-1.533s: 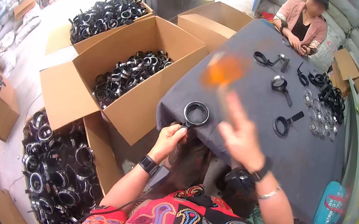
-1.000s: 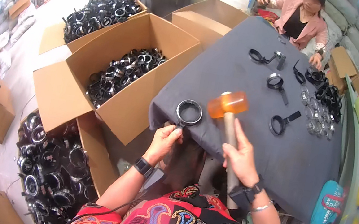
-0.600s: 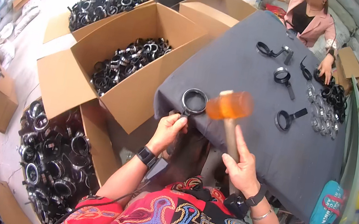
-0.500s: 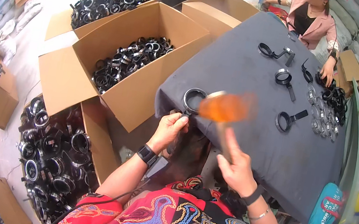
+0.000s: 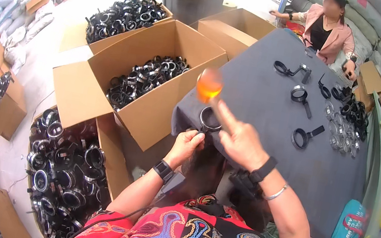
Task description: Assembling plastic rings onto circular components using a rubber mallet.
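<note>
My left hand (image 5: 185, 149) is closed at the near left corner of the cloth-covered table (image 5: 263, 81), pinching the stem of a black ring-shaped clamp (image 5: 203, 128). The clamp's round end, with a silvery inner edge, lies on the table edge. In my right hand (image 5: 243, 142) is the handle of a mallet with an amber-orange head (image 5: 209, 86), blurred by motion. The mallet head is raised above and just beyond the ring. My right index finger stretches along the handle.
Loose ring clamps (image 5: 300, 138) lie on the table, with black rings (image 5: 354, 116) and silvery rings (image 5: 339, 126) piled right. A teal bag (image 5: 348, 226) sits near right. Cartons (image 5: 171, 110) of clamps stand left. A co-worker (image 5: 325, 33) sits at the far side.
The mallet and my right hand have moved left and farther away, over the ring. My left hand still grips the clamp. The co-worker's hand has lifted off the black pile.
</note>
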The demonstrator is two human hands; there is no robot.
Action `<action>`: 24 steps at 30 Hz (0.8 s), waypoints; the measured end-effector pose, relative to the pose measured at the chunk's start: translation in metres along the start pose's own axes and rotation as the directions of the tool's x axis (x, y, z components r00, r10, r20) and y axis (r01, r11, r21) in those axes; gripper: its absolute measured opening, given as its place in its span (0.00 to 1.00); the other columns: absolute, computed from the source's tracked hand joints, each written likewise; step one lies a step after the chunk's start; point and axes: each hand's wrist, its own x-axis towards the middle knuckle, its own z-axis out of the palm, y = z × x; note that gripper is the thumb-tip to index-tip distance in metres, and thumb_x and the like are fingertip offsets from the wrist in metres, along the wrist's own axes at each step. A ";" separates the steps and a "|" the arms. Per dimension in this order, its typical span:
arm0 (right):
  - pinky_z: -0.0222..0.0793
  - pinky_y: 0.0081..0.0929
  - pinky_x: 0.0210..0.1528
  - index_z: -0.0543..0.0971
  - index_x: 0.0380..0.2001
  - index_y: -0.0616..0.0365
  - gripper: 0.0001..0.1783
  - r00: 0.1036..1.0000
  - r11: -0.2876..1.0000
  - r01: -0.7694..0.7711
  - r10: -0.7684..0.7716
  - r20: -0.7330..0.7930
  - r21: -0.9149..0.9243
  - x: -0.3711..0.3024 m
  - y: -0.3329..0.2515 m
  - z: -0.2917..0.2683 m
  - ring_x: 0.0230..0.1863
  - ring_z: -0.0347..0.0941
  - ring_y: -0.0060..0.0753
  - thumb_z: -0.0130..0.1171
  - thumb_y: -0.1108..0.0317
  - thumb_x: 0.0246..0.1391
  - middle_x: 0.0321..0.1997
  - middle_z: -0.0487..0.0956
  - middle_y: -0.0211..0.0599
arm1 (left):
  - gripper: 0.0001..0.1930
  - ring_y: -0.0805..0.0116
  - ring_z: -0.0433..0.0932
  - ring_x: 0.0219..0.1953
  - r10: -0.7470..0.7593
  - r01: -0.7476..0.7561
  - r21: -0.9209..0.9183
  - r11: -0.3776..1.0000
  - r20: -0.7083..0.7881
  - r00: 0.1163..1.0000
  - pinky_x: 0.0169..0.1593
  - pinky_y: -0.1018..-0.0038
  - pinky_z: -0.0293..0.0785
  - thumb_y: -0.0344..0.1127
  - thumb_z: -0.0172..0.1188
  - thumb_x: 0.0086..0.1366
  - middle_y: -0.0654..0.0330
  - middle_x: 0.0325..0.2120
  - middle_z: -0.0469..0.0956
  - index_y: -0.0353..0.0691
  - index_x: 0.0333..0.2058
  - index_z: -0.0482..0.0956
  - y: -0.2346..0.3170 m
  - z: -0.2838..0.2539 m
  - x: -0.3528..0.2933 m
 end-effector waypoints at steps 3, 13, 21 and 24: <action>0.72 0.45 0.35 0.56 0.68 0.46 0.42 0.972 0.982 0.122 -0.089 -0.216 0.142 0.020 -0.019 -0.033 0.28 0.76 0.55 0.55 0.74 0.48 0.28 0.78 0.54 | 0.14 0.78 0.73 0.27 0.002 -0.002 -0.059 0.998 0.006 1.000 0.35 0.79 0.69 0.41 0.54 0.70 0.65 0.22 0.76 0.37 0.29 0.78 0.007 -0.001 0.005; 0.69 0.19 0.19 0.53 0.70 0.51 0.41 0.862 0.529 -0.424 0.484 0.149 0.735 -0.020 0.023 -0.039 0.23 0.66 0.15 0.53 0.75 0.52 0.31 0.72 0.29 | 0.14 0.74 0.74 0.29 -0.032 0.033 -0.178 0.984 0.009 0.999 0.38 0.76 0.70 0.39 0.53 0.69 0.61 0.24 0.78 0.36 0.28 0.77 0.021 -0.004 0.000; 0.64 0.14 0.16 0.49 0.71 0.47 0.43 0.678 0.661 -0.206 0.628 -0.382 0.721 -0.139 0.024 -0.084 0.15 0.64 0.16 0.49 0.76 0.52 0.21 0.70 0.26 | 0.27 0.62 0.73 0.44 -0.029 -0.076 -0.385 0.920 -0.259 0.965 0.46 0.62 0.71 0.53 0.51 0.68 0.53 0.46 0.74 0.35 0.53 0.70 0.091 -0.088 0.073; 0.65 0.14 0.16 0.47 0.71 0.47 0.42 0.557 0.675 -0.187 0.671 -0.489 0.714 -0.166 0.048 -0.079 0.16 0.65 0.16 0.50 0.75 0.54 0.22 0.70 0.26 | 0.31 0.60 0.70 0.51 -0.037 0.016 -0.067 0.998 -0.322 0.946 0.50 0.56 0.69 0.52 0.56 0.66 0.55 0.53 0.68 0.37 0.60 0.64 0.112 -0.081 0.084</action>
